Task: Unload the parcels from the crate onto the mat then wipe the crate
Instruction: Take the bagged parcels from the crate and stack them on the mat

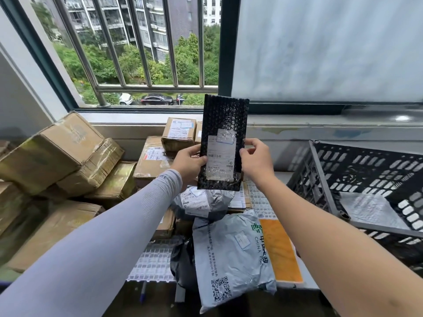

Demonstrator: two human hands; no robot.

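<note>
Gripping a black bubble-wrap mailer (pixel 223 143) by its two long edges, both hands hold it upright at the centre of the frame: the left hand (pixel 188 164), at the end of a ribbed grey sleeve (pixel 114 225), pinches the left edge, and the right hand (pixel 257 161), bare-armed, pinches the right edge. The mailer is a slim glossy rectangle, dimpled all over, with a white shipping label taped across its lower half; the print is too small to read.

Below the hands, a white plastic grid mat (pixel 151 259) carries soft parcels: a grey poly bag (pixel 231 255) printed "CHINA" beside a green logo and a QR code, a crumpled silver-grey bag (pixel 201 202) above it, a flat orange envelope (pixel 279 250) just to the right, and a black bag (pixel 182 259) to the left.

At the right of the frame, a black slotted plastic crate (pixel 357 177) sits tilted, a grey flat parcel (pixel 370 209) still inside it. Taped brown cardboard boxes (pixel 59 149) crowd the left and the centre, beneath the barred window (pixel 137 53).
</note>
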